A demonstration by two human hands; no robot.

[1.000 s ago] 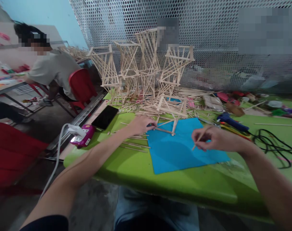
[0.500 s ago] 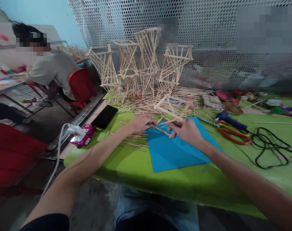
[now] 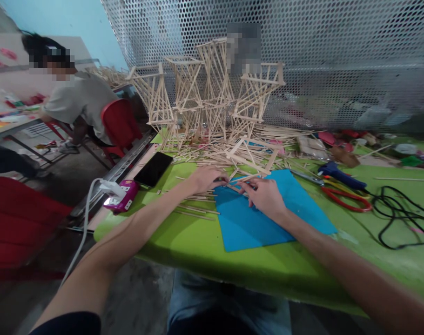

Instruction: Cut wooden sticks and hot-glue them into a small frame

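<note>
My left hand rests at the upper left corner of a blue sheet, fingers curled down on thin wooden sticks joined into a small frame. My right hand lies on the sheet just right of it, fingers pressed on the same stick frame. The two hands almost touch. Loose sticks lie on the green table under my left forearm.
Tall stick towers and a heap of sticks stand behind the sheet against a perforated metal screen. A black phone and pink power strip lie left. A blue glue gun, red scissors and black cable lie right. A person sits at far left.
My right hand, which held a single stick out to the right a second ago, has moved left onto the stick frame beside my left hand. The left hand has stayed put.
</note>
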